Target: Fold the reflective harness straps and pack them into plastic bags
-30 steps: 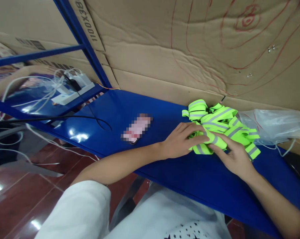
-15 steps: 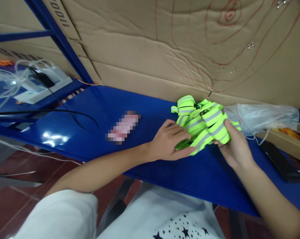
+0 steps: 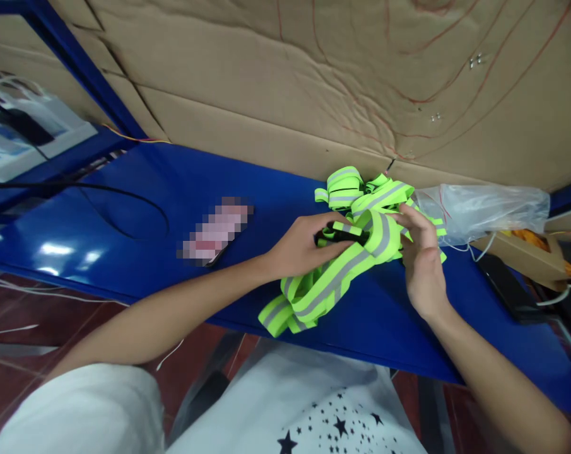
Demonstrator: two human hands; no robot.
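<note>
Neon yellow-green straps with grey stripes (image 3: 332, 284) hang in loops from my left hand (image 3: 306, 249), whose fingers are wrapped round them near a black part. The loops reach down to the near edge of the blue table (image 3: 209, 170). My right hand (image 3: 423, 265) is just right of these straps, its fingers apart and bent over the strap pile; whether its fingertips touch a strap is unclear. Behind both hands lie more straps of the same kind (image 3: 344, 188), coiled and heaped against the cardboard.
A blurred-out pink phone-like object (image 3: 219, 227) lies left of my hands. Clear plastic bag (image 3: 488, 208), black device (image 3: 510, 290) and cardboard box (image 3: 531, 255) are at the right. Upright cardboard (image 3: 266, 82) backs the table. A black cable (image 3: 77, 185) crosses the left side.
My left hand now grips a bundle of straps, brought out of the heap toward the near edge. My right hand has loosened from the straps it held. The view has shifted slightly.
</note>
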